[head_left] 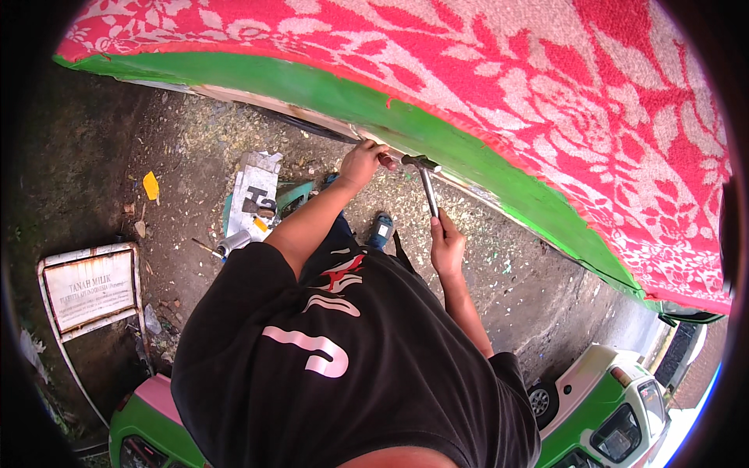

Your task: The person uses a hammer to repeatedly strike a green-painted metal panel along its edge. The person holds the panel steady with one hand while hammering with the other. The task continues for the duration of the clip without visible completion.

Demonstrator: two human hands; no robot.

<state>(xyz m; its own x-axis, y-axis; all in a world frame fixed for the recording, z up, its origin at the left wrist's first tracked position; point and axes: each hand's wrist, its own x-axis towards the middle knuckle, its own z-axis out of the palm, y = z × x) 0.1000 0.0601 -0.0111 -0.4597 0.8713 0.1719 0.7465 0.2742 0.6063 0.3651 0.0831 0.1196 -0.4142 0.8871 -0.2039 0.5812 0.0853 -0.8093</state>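
My right hand (448, 248) is wrapped round the shaft of a hammer (428, 191). The hammer's dark head is up close to the pale lower edge of a green vehicle panel (328, 95), just right of my left hand (362, 162). The fingers of that left hand are closed together against the same edge. What they pinch, if anything, is too small and too covered to make out. A red and white floral cloth (538, 101) lies over the surface above the panel.
Below my left arm stands a small bench (290, 198) beside a printed sheet (253, 187) with small items on it. A yellow scrap (151, 186) lies on the littered ground. Left is a rusty-framed sign (90, 288). Green and white vehicles (605, 405) stand behind me.
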